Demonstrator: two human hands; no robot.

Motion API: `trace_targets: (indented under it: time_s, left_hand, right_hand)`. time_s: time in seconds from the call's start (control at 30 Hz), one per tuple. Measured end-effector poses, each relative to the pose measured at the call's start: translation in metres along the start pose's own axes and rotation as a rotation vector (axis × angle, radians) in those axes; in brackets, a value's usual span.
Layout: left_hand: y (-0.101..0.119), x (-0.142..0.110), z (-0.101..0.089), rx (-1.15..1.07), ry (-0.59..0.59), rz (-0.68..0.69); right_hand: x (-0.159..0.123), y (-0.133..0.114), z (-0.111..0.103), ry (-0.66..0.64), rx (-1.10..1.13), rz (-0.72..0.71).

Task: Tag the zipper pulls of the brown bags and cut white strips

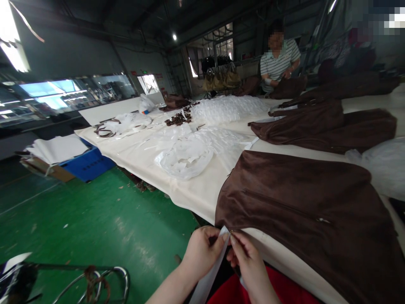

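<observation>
At the table's near edge, my left hand pinches a white strip between thumb and fingers, and the strip hangs down toward my lap. Close beside it my right hand has its fingers closed at the strip's upper end, by the lower left corner of a brown bag. A tiny metallic bit shows at the right fingertips; exactly what they grip is hidden. The bag lies flat with a zipper across its face and a small pull toward the right.
More brown bags lie farther along the white table. Clear plastic wrapping and small brown pieces are spread across it. A co-worker stands at the far side. A blue crate and metal-framed chair stand left.
</observation>
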State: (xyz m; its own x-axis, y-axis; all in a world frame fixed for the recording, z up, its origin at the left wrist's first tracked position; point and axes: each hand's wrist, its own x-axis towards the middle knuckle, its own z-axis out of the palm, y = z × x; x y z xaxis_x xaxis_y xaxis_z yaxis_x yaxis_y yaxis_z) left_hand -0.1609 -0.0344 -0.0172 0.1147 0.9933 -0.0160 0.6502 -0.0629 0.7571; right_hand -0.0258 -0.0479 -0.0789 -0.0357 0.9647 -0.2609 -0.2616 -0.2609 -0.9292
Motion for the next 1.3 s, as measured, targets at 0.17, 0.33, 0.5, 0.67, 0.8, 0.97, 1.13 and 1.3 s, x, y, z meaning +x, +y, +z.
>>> trace_targets:
  time_s: [0.17, 0.33, 0.5, 0.67, 0.8, 0.97, 1.13, 1.3]
  left_hand:
    - [-0.004, 0.005, 0.012, -0.131, 0.066, -0.086]
    - [-0.002, 0.006, 0.016, -0.163, 0.125, -0.04]
    - [-0.006, 0.007, 0.012, -0.1, 0.092, 0.034]
    - [-0.011, 0.004, 0.008, 0.011, 0.11, 0.068]
    - [-0.008, -0.009, 0.011, 0.331, 0.254, 0.235]
    - [-0.02, -0.029, 0.021, 0.746, 0.249, 0.572]
    - [-0.03, -0.039, 0.022, 0.882, 0.233, 0.598]
    - [-0.018, -0.035, 0.011, 0.588, 0.157, 0.491]
  right_hand:
    - [0.004, 0.0, -0.001, 0.016, -0.006, -0.011]
    - [0.006, 0.001, -0.003, -0.011, 0.019, -0.001]
    - [0.008, 0.002, -0.007, -0.075, -0.011, 0.033]
    - [0.011, -0.006, -0.005, -0.141, -0.097, 0.05]
    - [0.014, -0.007, 0.001, -0.106, -0.062, 0.055]
    - [0.014, 0.0, 0.006, -0.027, -0.004, 0.074]
    - [0.002, -0.002, 0.007, -0.033, 0.139, 0.102]
    - [-0.004, -0.011, 0.006, -0.032, -0.022, 0.046]
